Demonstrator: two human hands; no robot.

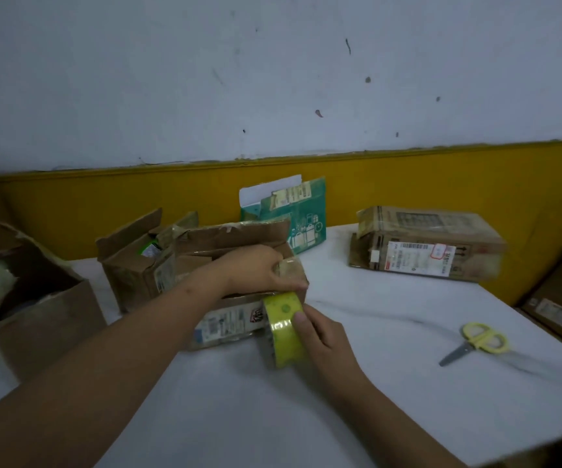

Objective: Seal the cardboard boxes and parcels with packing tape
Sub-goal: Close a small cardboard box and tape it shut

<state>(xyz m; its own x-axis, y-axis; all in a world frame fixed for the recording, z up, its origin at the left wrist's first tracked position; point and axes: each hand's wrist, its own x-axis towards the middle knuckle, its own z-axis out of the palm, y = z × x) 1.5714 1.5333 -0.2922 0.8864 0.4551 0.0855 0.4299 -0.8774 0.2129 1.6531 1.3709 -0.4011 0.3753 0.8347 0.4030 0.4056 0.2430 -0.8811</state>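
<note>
Right now I am starting a strip of tape on the cardboard box (239, 288) in front of me on the white table (374, 383). My left hand (259, 268) lies over the box's near right corner, fingers curled down and pressing what looks like the free end of the tape against the cardboard there; the clear film is hard to make out, so I judge that from the shine under my fingertips. My right hand (320, 336) grips the yellow-green tape roll (284, 327), thumb on its outer face, and holds it just below that same corner, touching or nearly touching the box's front side with the printed label.

The box's back flap stands up, so the top is not shut and this one is far from sealed. Another open box (138, 261) sits just behind it to the left, a larger one (36, 298) at the far left edge, a green printed carton (293, 214) stands by the wall, and a flat brown parcel (424, 244) lies well apart to the right.

Next, I think, I must pull the roll away to draw out a length while my left hand keeps the end pinned, then smooth it over the seam. The scissors (475, 342) lie on the table to my right, within reach for the cut.
</note>
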